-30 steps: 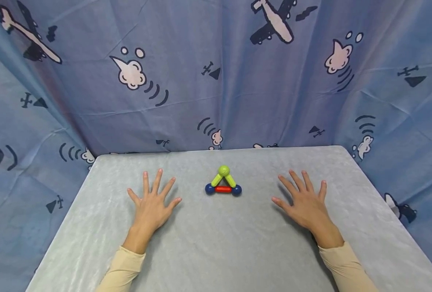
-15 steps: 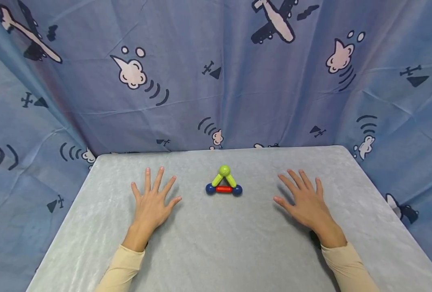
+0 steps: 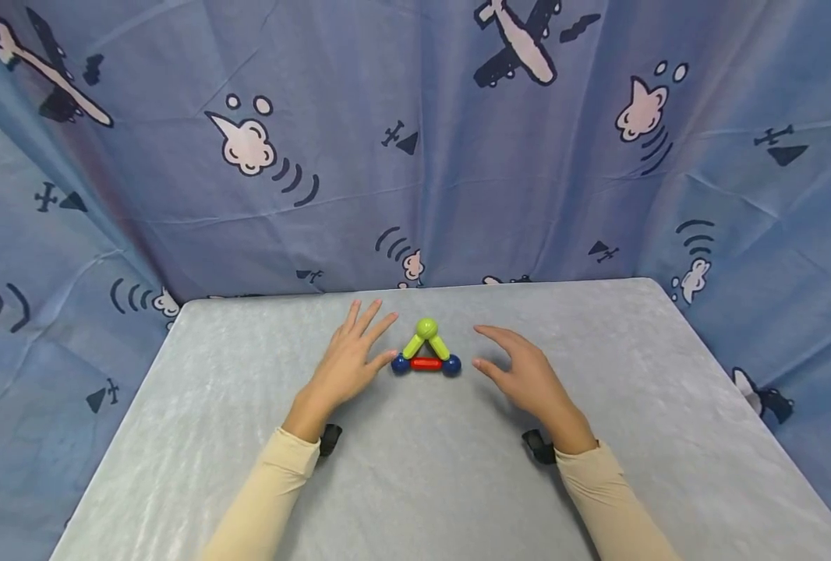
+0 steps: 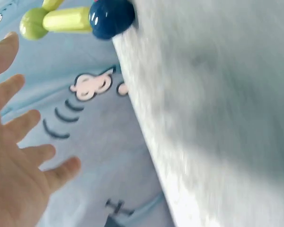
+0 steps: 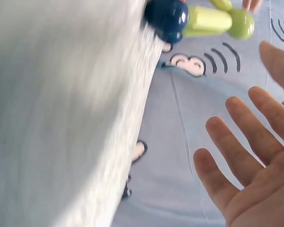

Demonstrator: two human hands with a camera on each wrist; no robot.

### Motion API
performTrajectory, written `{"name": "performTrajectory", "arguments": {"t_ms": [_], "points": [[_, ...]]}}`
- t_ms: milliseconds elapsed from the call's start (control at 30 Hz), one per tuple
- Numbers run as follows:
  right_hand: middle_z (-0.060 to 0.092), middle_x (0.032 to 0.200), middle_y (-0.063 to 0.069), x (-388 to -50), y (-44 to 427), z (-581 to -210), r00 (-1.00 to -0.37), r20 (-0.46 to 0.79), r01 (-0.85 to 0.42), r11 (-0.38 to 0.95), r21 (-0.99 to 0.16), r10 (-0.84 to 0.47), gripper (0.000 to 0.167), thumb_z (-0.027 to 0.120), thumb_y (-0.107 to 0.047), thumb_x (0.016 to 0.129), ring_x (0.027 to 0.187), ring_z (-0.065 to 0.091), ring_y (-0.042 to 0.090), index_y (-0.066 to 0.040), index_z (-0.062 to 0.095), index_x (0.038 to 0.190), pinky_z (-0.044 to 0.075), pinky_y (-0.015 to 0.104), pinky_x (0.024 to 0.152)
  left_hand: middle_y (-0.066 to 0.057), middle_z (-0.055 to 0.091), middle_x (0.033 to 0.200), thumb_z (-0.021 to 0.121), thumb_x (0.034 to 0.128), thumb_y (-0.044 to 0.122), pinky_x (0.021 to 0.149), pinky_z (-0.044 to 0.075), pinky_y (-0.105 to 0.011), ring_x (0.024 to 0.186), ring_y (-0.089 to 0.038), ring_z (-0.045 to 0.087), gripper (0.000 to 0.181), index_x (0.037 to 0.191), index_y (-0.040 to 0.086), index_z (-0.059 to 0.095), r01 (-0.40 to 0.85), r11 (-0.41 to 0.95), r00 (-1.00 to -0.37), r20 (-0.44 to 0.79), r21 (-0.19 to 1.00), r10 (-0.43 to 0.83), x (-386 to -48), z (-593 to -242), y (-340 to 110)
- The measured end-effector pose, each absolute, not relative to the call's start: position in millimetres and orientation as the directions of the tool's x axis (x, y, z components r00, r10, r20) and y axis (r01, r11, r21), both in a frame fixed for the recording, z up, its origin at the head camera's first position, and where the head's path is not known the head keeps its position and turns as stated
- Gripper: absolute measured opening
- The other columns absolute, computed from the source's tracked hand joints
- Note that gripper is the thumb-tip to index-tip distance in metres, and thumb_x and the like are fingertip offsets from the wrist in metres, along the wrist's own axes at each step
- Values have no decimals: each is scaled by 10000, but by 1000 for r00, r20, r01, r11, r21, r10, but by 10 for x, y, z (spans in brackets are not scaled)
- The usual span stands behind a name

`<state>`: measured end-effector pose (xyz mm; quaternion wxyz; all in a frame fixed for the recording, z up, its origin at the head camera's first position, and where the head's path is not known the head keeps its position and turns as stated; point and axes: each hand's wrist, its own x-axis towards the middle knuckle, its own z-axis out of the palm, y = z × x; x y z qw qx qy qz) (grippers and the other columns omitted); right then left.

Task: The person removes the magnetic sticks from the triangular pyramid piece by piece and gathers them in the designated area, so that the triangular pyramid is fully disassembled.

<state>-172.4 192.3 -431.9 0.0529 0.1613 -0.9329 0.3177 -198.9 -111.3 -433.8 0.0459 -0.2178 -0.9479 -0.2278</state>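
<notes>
A magnetic ball-and-rod toy [image 3: 426, 364] stands on the table ahead of me. A light green ball [image 3: 426, 329] tops two light green rods, which slope down to blue balls on either side of a red rod. My left hand [image 3: 345, 362] hovers at its left with fingers spread; in the head view the thumb tip reaches the left blue ball, but the left wrist view shows a gap between thumb and toy. At the right, my right hand [image 3: 528, 378] stays apart from the toy, thumb and index finger reaching toward it. Both palms [image 5: 270, 198] hold nothing.
A pale grey cloth covers the table [image 3: 415, 483]. Blue curtains [image 3: 345, 156] printed with planes and clouds rise behind its far edge and along both sides. Black wrist devices [image 3: 330, 440] show under both sleeves.
Both hands have moved inward from either side toward the toy and turned from palms-down to palms more facing each other. The toy has stayed in place.
</notes>
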Motion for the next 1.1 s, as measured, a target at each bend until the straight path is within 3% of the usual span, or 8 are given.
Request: {"name": "performTrajectory", "arguments": {"t_ms": [233, 467, 767, 1100], "points": [[622, 1375, 98, -1786, 1642, -4401, -949, 224, -313, 702, -640, -220, 525, 748, -259, 901, 1290, 567, 322, -162, 584, 1390, 461, 548, 1066, -49, 423, 1572, 679, 951, 303, 1230, 258, -513, 1504, -328, 294, 598, 1498, 212, 456, 513, 674, -856, 254, 531, 450, -2179, -4376, -834], [664, 1318, 92, -1825, 1480, -4460, -955, 224, -295, 661, -690, -193, 453, 742, -230, 906, 1194, 633, 297, -136, 628, 1334, 507, 536, 1008, -38, 580, 1433, 676, 950, 250, 1161, 394, -444, 1374, -243, 499, 495, 1424, 184, 552, 502, 612, -854, 241, 611, 460, -2270, -4340, -624], [675, 1299, 70, -1821, 1426, -4440, -961, 199, -275, 665, -694, -190, 433, 730, -266, 916, 1142, 664, 257, -145, 635, 1321, 521, 493, 999, -73, 643, 1349, 735, 893, 138, 1058, 494, -431, 1262, -243, 597, 482, 1358, 122, 611, 450, 573, -882, 241, 685, 405, -2216, -4368, -595], [669, 1294, 72, -1758, 1333, -4361, -940, 242, -340, 644, -685, -239, 421, 732, -255, 913, 1108, 674, 253, -152, 642, 1311, 541, 485, 963, -109, 691, 1253, 758, 874, 133, 854, 592, -395, 983, -241, 702, 427, 1286, 83, 659, 446, 497, -875, 247, 744, 416, -2000, -4389, -621]]}}
